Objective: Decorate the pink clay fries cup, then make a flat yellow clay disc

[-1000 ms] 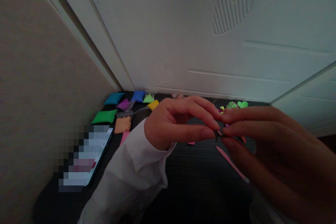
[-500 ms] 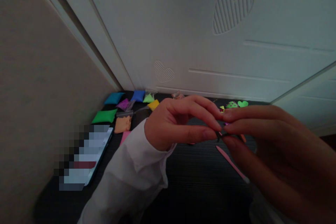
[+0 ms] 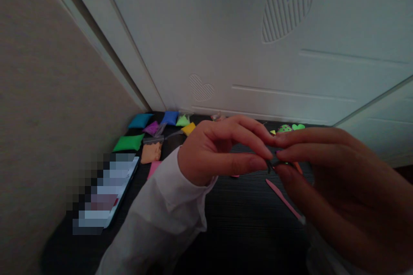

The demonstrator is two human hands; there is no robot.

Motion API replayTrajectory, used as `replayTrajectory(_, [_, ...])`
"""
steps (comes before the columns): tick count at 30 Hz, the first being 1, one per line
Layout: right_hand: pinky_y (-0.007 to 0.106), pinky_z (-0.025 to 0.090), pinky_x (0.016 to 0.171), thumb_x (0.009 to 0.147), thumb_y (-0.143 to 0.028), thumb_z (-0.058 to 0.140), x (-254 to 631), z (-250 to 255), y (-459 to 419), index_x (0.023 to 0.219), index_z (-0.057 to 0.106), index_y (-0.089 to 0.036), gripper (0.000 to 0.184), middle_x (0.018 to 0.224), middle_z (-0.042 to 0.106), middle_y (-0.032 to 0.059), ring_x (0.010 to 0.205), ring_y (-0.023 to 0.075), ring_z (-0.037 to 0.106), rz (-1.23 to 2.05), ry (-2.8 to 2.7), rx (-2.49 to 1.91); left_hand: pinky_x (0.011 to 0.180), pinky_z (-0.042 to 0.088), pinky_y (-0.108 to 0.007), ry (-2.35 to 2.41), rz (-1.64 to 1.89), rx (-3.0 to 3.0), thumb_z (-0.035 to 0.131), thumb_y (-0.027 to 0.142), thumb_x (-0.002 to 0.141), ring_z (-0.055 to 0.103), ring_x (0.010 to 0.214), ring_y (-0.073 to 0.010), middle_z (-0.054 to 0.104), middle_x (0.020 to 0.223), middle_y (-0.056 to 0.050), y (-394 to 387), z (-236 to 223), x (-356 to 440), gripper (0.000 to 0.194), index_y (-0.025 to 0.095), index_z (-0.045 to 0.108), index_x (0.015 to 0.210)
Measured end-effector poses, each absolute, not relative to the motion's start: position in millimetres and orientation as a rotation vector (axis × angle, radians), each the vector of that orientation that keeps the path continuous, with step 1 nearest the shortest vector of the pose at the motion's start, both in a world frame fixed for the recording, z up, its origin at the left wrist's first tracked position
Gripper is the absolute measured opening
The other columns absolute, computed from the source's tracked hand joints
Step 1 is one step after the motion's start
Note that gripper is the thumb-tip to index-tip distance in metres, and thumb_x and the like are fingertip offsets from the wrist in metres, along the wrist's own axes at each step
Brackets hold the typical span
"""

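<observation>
My left hand, in a white sleeve, reaches in from the left with thumb and fingertips pinched together. My right hand comes from the right, its fingertips meeting those of the left. Between them is a small thin dark strip; both hands pinch it, and most of it is hidden by the fingers. Its material is too small and dark to make out. Under the right hand a pink clay knife lies on the black table.
At the back left lie several coloured clay packets, among them a green packet and a peach bag. A phone rests at the left. Behind my right hand are a green heart and a dotted green piece. A white panel rises behind.
The dark strip has shifted slightly between the fingertips, and a little more of it shows. Both hands stay almost in place.
</observation>
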State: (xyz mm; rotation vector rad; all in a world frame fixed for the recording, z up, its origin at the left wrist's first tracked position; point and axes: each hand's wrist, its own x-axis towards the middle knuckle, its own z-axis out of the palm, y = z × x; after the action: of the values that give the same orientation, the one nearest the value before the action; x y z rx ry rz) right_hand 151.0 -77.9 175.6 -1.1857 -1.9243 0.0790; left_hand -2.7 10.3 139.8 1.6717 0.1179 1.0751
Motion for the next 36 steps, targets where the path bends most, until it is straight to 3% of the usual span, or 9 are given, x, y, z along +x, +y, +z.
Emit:
replayTrajectory(24, [0.035, 0.049, 0.074, 0.065, -0.009, 0.058, 147.2, 171.8, -77.9, 0.082, 0.055, -0.020, 0.021, 0.092, 0.058, 0.0047, 0.087, 0.0189, 0.056, 0.135, -1.825, -1.191, 0.086, 0.042, -0.034, 0.105, 1.108, 1.685, 0.065, 0.020, 0.064, 0.056, 0.088, -0.0164, 0.061, 0.087, -0.002, 9.8, 138.9, -0.7, 0.011, 0.023, 0.065, 0.074])
replayTrajectory(31, [0.036, 0.048, 0.076, 0.066, -0.015, 0.058, 146.2, 166.8, -79.3, 0.082, 0.054, -0.022, 0.017, 0.095, 0.057, 0.0045, 0.090, 0.0197, 0.055, 0.188, -1.757, -1.227, 0.086, 0.041, -0.034, 0.091, 1.124, 1.670, 0.065, 0.019, 0.064, 0.056, 0.089, -0.0163, 0.061, 0.087, -0.002, 9.6, 137.8, 0.3, 0.012, 0.023, 0.065, 0.076])
replayTrajectory(36, [0.035, 0.050, 0.073, 0.065, -0.009, 0.058, 145.7, 167.2, -79.2, 0.083, 0.054, -0.021, 0.022, 0.094, 0.057, 0.0050, 0.089, 0.0200, 0.055, 0.196, -1.767, -1.189, 0.084, 0.043, -0.033, 0.096, 1.140, 1.655, 0.064, 0.021, 0.065, 0.056, 0.088, -0.0161, 0.061, 0.087, -0.002, 9.5, 137.6, 1.1, 0.010, 0.022, 0.065, 0.075])
